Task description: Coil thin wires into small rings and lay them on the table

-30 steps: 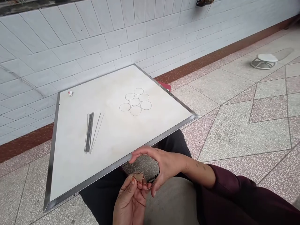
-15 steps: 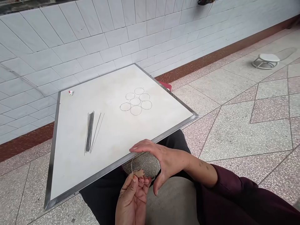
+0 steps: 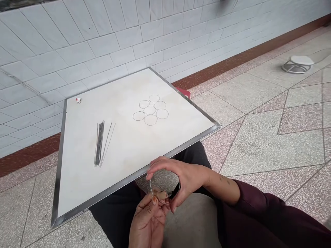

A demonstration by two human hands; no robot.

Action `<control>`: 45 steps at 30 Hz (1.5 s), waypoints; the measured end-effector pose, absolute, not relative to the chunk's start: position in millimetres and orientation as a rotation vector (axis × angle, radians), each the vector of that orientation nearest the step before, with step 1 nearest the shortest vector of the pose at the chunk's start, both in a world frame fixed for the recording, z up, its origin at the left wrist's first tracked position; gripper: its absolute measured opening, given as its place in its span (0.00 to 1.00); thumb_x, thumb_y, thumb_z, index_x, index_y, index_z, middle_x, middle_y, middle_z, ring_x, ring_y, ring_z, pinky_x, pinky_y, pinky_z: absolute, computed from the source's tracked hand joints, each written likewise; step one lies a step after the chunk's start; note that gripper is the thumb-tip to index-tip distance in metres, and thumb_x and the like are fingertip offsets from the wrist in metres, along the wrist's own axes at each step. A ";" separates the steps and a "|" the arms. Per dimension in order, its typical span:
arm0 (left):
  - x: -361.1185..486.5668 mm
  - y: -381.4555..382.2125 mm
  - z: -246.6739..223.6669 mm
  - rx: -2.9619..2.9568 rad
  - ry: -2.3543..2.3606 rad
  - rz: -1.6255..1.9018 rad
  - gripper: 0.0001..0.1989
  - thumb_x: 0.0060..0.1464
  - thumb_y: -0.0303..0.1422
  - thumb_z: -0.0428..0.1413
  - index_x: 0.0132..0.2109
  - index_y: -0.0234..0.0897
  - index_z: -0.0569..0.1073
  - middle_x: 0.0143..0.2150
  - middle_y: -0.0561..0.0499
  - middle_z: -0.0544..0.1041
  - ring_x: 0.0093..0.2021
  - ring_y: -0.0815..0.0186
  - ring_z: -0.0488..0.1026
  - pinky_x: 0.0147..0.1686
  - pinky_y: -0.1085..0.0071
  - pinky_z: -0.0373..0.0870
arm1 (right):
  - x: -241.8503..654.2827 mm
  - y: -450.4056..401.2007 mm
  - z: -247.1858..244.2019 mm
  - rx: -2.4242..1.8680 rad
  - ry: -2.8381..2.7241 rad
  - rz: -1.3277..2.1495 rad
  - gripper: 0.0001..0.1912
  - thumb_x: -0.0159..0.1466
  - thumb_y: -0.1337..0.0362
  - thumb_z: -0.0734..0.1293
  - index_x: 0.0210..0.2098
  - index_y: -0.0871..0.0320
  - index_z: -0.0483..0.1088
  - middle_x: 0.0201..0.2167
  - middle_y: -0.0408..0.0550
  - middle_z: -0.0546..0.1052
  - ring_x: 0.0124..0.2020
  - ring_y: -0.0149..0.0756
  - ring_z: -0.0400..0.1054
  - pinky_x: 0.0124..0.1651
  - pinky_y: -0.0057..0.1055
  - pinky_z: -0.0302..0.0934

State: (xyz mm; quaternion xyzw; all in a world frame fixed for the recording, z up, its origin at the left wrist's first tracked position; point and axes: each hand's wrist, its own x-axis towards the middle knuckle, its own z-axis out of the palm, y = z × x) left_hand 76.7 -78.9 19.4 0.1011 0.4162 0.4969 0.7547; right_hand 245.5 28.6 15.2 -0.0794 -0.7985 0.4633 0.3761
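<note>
My left hand (image 3: pixel 148 218) pinches the lower edge of a thin wire ring (image 3: pixel 151 186) between thumb and fingers, just off the table's front edge. A small tan piece of soft material (image 3: pixel 162 195), perhaps leather or cloth, sits at the fingertips by the ring. My right hand (image 3: pixel 187 179) curves in a C round the ring's far and right side, fingertips at its top and thumb near its lower right. Part of the ring is hidden behind these fingers. Several similar wire rings (image 3: pixel 144 116) lie in a flower-like cluster on the white table (image 3: pixel 124 144).
A bundle of straight dark wires (image 3: pixel 99 144) lies on the table's left part, a few loose ones beside it. Near the far left corner is a small white and red object (image 3: pixel 78 100). A metal rim edges the table. A white stool (image 3: pixel 298 64) stands on the floor, far right.
My right hand has closed in round the wire ring, its thumb now nearer the left fingers. Both hands and the ring have shifted slightly right. The view has moved a little.
</note>
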 end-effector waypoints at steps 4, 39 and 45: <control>77.8 -80.3 19.7 0.314 0.851 1.062 0.07 0.45 0.33 0.67 0.32 0.35 0.82 0.33 0.47 0.75 0.35 0.63 0.70 0.40 0.65 0.70 | 245.4 28.7 12.2 -0.146 -1.998 1.233 0.49 0.43 0.57 0.82 0.60 0.54 0.59 0.49 0.51 0.74 0.54 0.41 0.66 0.59 0.39 0.58; 79.6 -78.9 21.2 0.262 0.959 1.189 0.11 0.43 0.36 0.69 0.34 0.36 0.82 0.36 0.47 0.79 0.39 0.63 0.73 0.44 0.68 0.73 | 242.0 31.5 2.2 -0.235 -1.904 1.234 0.68 0.35 0.57 0.84 0.68 0.49 0.45 0.60 0.56 0.68 0.62 0.44 0.62 0.65 0.39 0.52; 83.5 -78.7 22.4 0.272 0.943 1.163 0.10 0.47 0.37 0.67 0.36 0.37 0.82 0.35 0.48 0.78 0.41 0.63 0.73 0.49 0.66 0.70 | 242.6 29.7 1.5 -0.266 -1.913 1.303 0.64 0.38 0.58 0.83 0.68 0.49 0.49 0.63 0.56 0.63 0.64 0.45 0.59 0.65 0.39 0.53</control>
